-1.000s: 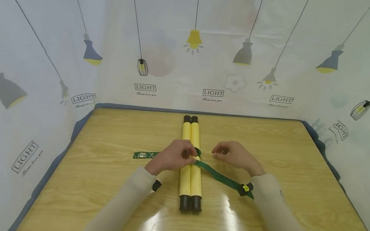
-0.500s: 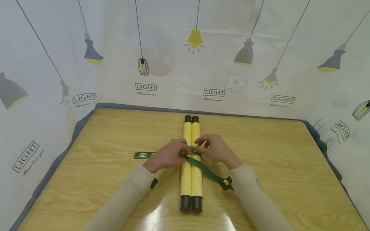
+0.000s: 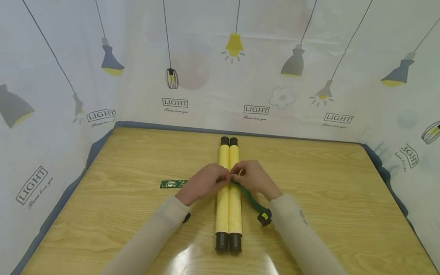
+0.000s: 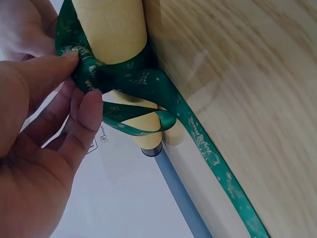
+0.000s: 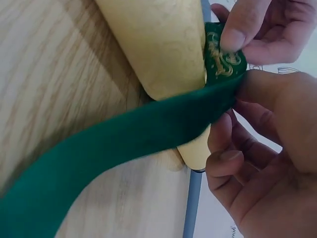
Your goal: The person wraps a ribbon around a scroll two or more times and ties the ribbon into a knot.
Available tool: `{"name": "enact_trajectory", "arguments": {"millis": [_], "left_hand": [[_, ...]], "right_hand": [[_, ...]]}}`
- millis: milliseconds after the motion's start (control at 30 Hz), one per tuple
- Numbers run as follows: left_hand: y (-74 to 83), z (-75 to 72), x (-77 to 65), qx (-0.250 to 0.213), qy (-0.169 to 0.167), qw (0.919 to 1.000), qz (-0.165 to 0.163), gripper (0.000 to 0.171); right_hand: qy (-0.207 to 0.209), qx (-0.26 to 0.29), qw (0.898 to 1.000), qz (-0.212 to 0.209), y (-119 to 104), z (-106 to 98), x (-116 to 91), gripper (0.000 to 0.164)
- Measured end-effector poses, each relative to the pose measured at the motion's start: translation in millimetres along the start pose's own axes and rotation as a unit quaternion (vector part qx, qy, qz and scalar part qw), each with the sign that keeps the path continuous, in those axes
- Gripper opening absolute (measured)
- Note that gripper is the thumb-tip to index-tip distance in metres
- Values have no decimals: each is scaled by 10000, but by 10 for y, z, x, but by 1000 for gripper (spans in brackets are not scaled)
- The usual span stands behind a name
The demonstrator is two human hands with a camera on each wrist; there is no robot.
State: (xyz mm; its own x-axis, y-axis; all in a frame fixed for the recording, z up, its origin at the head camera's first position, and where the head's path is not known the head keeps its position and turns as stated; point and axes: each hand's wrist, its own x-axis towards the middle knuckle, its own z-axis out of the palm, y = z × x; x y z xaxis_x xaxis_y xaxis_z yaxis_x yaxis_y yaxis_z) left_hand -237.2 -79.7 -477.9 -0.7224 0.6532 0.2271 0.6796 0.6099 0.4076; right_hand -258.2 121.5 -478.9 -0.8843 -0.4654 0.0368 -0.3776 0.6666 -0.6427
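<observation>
Two yellow rolls (image 3: 222,209) with black end caps lie side by side on the table, pointing away from me. A green ribbon (image 3: 252,200) with pale printed patterns passes around them near the middle. In the left wrist view, my left hand (image 4: 44,114) pinches a folded part of the ribbon (image 4: 138,82) between thumb and fingertip, right at the rolls; a loop hangs under the fingers. My right hand (image 5: 277,129) pinches the ribbon (image 5: 124,129) close beside it. Both hands (image 3: 255,177) meet above the rolls, and their fingertips hide the crossing in the head view.
One printed ribbon end (image 3: 172,184) lies flat on the wooden table (image 3: 131,224) to the left. Small black pieces show at both sleeves, the right one (image 3: 264,217) with a yellow mark. A white lamp-print curtain (image 3: 209,69) surrounds the table's back and sides.
My right hand has come in from the right to the rolls and now pinches the ribbon beside my left hand. The ribbon's right-hand length has shifted left. The rolls stay in place.
</observation>
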Motion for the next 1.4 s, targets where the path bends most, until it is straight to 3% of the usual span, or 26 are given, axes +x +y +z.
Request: {"name": "enact_trajectory", "arguments": {"millis": [267,500,700,867,1033,1133,1200,1400], "left_hand": [[6,77,37,218,510,9985,-13,10],[44,99,96,61,572,9965,-607,6],[60,135,131,146,868,9937,-699,8],[53,187,137,198,1074,9908,-794,14],[27,224,123,151,1145,9897,-851,21],[19,232,113,29,1202,9891,-855,23],[15,231,108,-94,1250,9884,-854,22],[5,202,96,-549,1369,9859,-794,18]], "right_hand": [[156,377,9989,226,39,-20,-39,11],[267,690,9969,249,71,-14,-63,12],[225,1165,9917,490,1,-40,-118,13],[9,1878,9770,1005,-35,-34,-149,18],[-98,2781,9500,1415,-43,-6,-158,22],[-108,2938,9413,1657,-45,1,-159,27],[-124,2868,9411,1784,-32,-2,-156,30],[-331,2410,9537,1767,47,-29,-126,28]]}}
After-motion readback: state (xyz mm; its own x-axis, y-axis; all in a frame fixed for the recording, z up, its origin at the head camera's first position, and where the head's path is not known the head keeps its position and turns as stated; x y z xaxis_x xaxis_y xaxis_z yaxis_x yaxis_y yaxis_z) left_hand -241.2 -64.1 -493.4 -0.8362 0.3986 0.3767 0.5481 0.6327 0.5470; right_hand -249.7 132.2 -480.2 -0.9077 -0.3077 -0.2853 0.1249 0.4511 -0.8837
